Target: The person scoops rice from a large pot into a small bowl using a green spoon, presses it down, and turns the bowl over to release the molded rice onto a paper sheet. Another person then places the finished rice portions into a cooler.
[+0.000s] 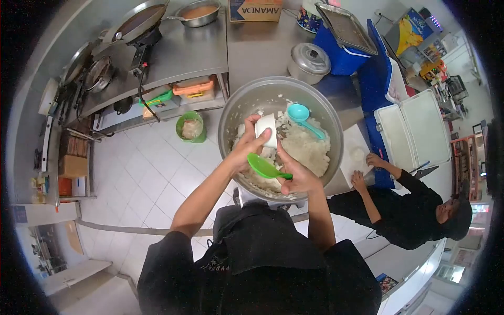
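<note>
Over a large metal pot [229, 107] of white rice [310, 152], my left hand [247, 147] holds a small white cup [266, 130], tilted. My right hand [302, 176] grips the handle of a green ladle [262, 166], and its fingers reach up beside the cup. What the cup contains is hidden from view. A turquoise ladle [298, 113] lies on the rice at the pot's right side, its handle pointing down to the right.
Behind the pot stands a lidded pot [310, 60] beside a blue cooler [338, 55]. At the right, a person [415, 210] works over a white sheet [353, 149]. A green bucket [191, 127] sits on the floor at left. A bowl [199, 14] rests on the counter.
</note>
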{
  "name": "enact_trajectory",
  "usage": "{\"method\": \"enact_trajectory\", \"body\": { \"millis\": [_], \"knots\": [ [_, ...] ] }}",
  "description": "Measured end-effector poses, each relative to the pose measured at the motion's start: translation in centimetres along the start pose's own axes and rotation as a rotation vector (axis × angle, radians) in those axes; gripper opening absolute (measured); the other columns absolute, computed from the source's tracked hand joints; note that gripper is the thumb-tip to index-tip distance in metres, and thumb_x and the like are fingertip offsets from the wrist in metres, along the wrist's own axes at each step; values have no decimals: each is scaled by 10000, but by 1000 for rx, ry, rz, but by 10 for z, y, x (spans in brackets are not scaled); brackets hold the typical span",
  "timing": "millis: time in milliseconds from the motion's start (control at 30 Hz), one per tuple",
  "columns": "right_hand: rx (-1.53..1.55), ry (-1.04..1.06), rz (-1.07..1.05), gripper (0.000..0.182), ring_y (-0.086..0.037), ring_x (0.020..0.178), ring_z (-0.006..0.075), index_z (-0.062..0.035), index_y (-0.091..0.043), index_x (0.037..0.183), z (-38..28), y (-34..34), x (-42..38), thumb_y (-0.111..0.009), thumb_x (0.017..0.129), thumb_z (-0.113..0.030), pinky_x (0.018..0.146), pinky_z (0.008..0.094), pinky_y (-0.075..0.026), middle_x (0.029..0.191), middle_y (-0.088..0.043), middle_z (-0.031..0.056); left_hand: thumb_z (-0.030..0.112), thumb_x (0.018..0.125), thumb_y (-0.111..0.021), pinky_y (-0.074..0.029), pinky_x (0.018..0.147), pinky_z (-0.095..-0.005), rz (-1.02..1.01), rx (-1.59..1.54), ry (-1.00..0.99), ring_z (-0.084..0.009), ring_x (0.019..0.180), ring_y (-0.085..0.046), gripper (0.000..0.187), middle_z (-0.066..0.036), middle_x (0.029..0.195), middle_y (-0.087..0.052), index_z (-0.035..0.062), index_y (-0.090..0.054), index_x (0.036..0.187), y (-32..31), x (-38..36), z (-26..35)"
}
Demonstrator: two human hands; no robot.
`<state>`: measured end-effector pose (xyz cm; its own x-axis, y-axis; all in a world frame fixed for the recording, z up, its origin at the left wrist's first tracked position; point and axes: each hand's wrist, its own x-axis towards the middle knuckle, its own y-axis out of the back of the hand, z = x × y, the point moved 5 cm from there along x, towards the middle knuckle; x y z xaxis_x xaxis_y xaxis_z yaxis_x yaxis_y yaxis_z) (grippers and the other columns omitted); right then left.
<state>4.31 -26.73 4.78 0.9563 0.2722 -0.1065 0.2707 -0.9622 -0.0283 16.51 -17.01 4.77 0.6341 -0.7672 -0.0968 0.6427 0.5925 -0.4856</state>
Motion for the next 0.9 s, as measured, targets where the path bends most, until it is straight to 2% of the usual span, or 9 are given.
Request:
{"method": "enact_trajectory", "body": {
  "millis": [267,333,367,433,467,533,600,767,900],
  "knots": [
    [-92,-17,61,1311,-490,655,119,-71,10,1511,-6,4,-9,-744,604,-644,578,295,-435,1519,-237,196,325,942,-591,-365,1037,-380,-58,-179,31,-251,1263,-393,643,-128,1351,-363,193,-113,1352,16,38,-7],
    [-94,-45,39,1137,-468,591,78,-105,-17,1523,-5,18,-23,-777,749,-446,532,252,-384,662,-512,-30,326,940,-597,-363,1035,-373,12,-158,28,-245,1256,-402,659,-130,1349,-370,177,-122,1372,28,53,-1],
    [-94,-48,38,1137,-468,591,78,-105,-17,1523,9,29,-31,-777,749,-446,532,252,-384,662,-512,-30,327,937,-603,-362,1033,-366,85,-136,19,-240,1250,-411,676,-132,1347,-377,161,-132,1393,37,59,2],
    [-584,-175,359,834,-653,860,346,2,-318,1434,53,69,-46,-670,831,-456,759,443,-504,1298,-508,296,327,934,-608,-361,1031,-354,157,80,-40,-231,1247,-416,652,-137,1339,-393,134,-187,1393,53,63,13],
    [-585,-176,355,834,-653,860,346,2,-318,1434,58,75,-42,-670,831,-456,759,443,-504,1298,-508,296,327,931,-613,-359,1030,-342,221,304,-100,-223,1244,-422,633,-142,1332,-409,107,-242,1394,62,62,20],
    [-1011,-535,377,425,-648,881,399,36,-539,1177,65,101,-27,-585,848,-229,794,479,-504,995,-640,283,356,936,-596,-356,1027,-327,210,282,-140,-202,1252,-416,600,-148,1310,-452,48,-327,1375,77,57,20],
    [-1270,-570,517,223,-652,813,404,22,-606,944,58,110,15,-547,805,-142,735,502,-513,802,-655,231,386,946,-567,-365,1020,-327,294,206,-77,-198,1228,-439,606,-145,1306,-471,33,-342,1383,81,35,16],
    [-1422,-453,512,185,-663,779,360,-25,-638,941,135,151,114,-502,832,-85,649,497,-516,833,-655,198,384,959,-527,-388,1010,-346,365,-249,50,-224,1187,-494,548,-106,1307,-498,27,-400,1354,71,-26,2],
    [-1243,-428,476,180,-664,712,346,-21,-672,867,177,115,96,-520,833,-114,611,472,-523,748,-656,194,401,979,-463,-401,1005,-367,367,-472,108,-228,1174,-519,489,-102,1266,-541,44,-461,1314,72,-50,-5]
  ]
}}
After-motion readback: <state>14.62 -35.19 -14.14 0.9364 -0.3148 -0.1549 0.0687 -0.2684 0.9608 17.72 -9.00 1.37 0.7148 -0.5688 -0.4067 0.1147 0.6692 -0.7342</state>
